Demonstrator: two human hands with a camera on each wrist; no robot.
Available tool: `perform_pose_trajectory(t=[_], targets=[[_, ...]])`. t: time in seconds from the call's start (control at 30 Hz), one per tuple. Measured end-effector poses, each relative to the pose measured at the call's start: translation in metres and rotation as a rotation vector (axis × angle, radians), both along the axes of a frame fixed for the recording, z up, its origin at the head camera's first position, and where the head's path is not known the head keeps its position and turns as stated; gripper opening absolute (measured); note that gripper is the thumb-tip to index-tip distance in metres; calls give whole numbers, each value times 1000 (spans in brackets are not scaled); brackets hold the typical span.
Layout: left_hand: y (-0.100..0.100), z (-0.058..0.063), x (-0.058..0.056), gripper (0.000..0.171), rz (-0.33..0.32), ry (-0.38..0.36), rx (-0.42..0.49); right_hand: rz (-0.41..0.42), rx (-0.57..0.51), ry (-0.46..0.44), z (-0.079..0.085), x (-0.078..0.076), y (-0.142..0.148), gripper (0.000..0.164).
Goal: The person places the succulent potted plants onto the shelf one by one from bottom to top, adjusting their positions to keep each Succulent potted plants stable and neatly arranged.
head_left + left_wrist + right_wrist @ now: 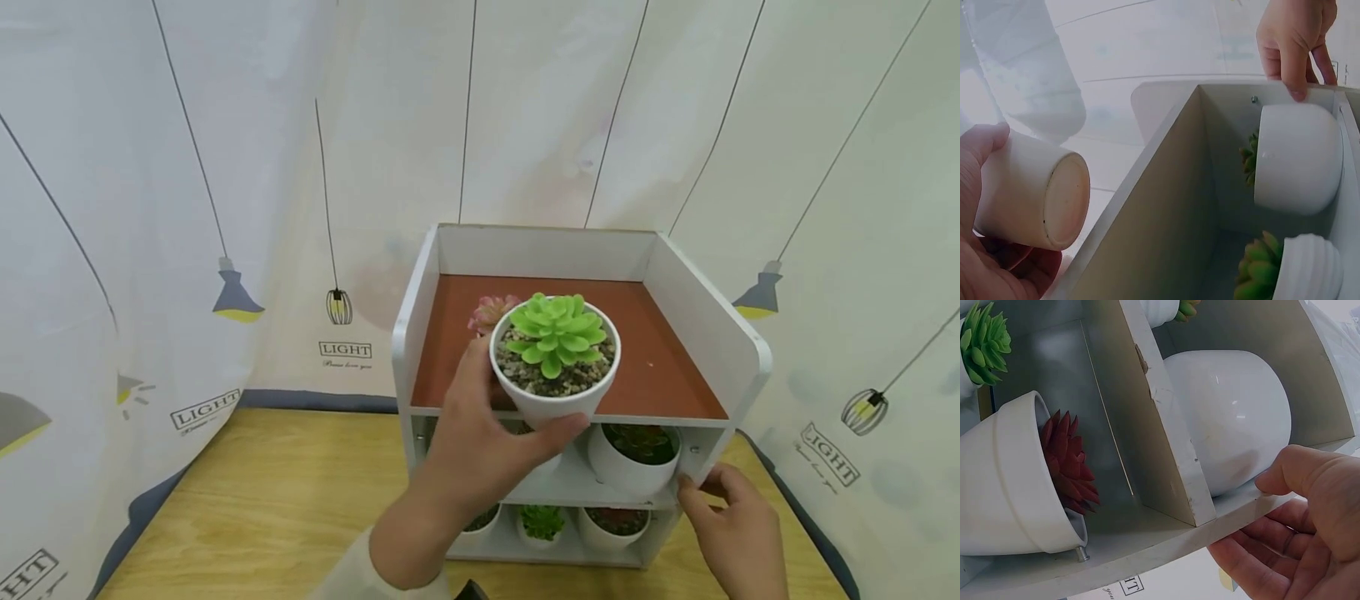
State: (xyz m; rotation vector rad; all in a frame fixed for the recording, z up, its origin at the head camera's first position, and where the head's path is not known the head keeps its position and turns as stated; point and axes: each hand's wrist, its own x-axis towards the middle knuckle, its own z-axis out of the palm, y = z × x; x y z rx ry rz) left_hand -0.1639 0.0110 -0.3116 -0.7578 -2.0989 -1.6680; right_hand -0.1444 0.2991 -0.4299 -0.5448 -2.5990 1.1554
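My left hand point(461, 454) holds a white pot point(551, 406) with a bright green succulent point(557, 333) and gravel, thumb and fingers around its wall. The pot is raised in front of the top tier of a white shelf unit point(705, 321) with a brown board. In the left wrist view the pot's base point(1067, 201) faces the shelf. At the shelf's right side, my right hand point(738, 525) grips the front edge of the side panel, thumb at the front and fingers behind. Beside that thumb, a round white pot point(1229, 419) stands on the middle tier.
A pink succulent point(492, 312) shows behind the held pot on the top tier. Below, the bottom tier carries several pots, including a small green plant point(542, 523) and a red succulent point(1067, 461). The unit stands on a wooden table point(285, 492) before a lamp-printed curtain point(390, 125).
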Motion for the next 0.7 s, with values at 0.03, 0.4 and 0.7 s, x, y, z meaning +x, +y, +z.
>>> perform_pose_trajectory(t=[0.03,0.4,0.7], targets=[[2,1,0,92,-2,-13,2,0,-5,-4,0,0,0,35],[26,12,-9,95,-28,-46,-43,3,0,-17,0,-1,1,37],[41,15,-14,96,-55,-61,-85,5,-7,-21,2,-1,-1,38]])
